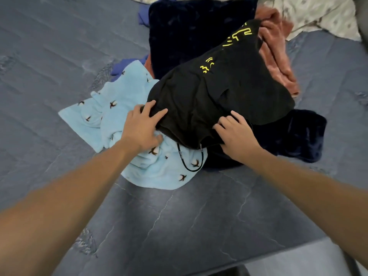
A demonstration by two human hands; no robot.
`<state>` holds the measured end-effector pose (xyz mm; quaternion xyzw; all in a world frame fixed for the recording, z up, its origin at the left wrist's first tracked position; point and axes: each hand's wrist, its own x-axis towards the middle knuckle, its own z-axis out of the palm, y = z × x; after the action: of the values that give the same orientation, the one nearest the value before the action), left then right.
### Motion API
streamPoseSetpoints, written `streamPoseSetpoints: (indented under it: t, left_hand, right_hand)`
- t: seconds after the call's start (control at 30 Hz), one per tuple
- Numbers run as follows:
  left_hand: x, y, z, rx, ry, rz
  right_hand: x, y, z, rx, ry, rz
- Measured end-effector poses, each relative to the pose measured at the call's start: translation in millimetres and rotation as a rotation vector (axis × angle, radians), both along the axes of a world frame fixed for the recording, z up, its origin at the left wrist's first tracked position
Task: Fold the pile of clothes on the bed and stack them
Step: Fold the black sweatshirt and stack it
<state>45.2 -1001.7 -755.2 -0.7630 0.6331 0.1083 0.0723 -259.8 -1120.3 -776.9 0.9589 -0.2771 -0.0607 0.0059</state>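
A black garment with yellow print (223, 92) lies on top of a pile of clothes on the bed. My left hand (143, 128) grips its near left edge, fingers over the black cloth and thumb tucked beneath. My right hand (237, 136) holds its near right edge with curled fingers. A black drawstring (188, 166) hangs from the garment over a light blue fleece piece with a dark bird pattern (111, 120). Under the pile are a dark navy plush garment (189, 32) and a pink fuzzy piece (278, 62).
The bed has a grey-blue patterned cover (179, 226); its near edge runs along the lower right. A white patterned sheet or blanket (318, 14) is bunched at the far right. A purple-blue cloth (123, 66) peeks out at the pile's left.
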Motion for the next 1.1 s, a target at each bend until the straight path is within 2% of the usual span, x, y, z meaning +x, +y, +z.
streamPoseSetpoints:
  t: [0.17, 0.43, 0.6, 0.67, 0.8, 1.0, 1.1]
  left_hand:
    - [-2.5, 1.5, 18.3, -0.217, 0.036, -0.030]
    - [8.2, 10.8, 80.7, -0.355, 0.068, -0.078]
    - [12.2, 32.7, 134.5, -0.289, 0.066, -0.194]
    - [10.1, 39.9, 166.4, -0.277, 0.085, -0.195]
    - [1.5, 44.6, 256.0, -0.389, 0.133, -0.164]
    - [2.6, 52.0, 414.1, -0.537, 0.054, -0.144]
    - [10.8, 67.1, 489.9, -0.553, 0.170, -0.125]
  right_hand:
    - [2.6, -11.1, 23.6, 0.093, -0.039, 0.003]
    - [-7.3, -21.7, 106.9, 0.101, -0.070, -0.061]
    - [-25.1, -16.1, 166.4, 0.099, -0.101, -0.105]
    - [-33.7, -13.1, 197.6, 0.101, -0.106, -0.113]
    - [-49.1, -10.7, 279.5, 0.103, -0.124, -0.120]
    - [-54.9, -14.9, 426.5, 0.099, -0.199, -0.127]
    - [-52.8, -10.7, 494.5, 0.116, -0.224, -0.103]
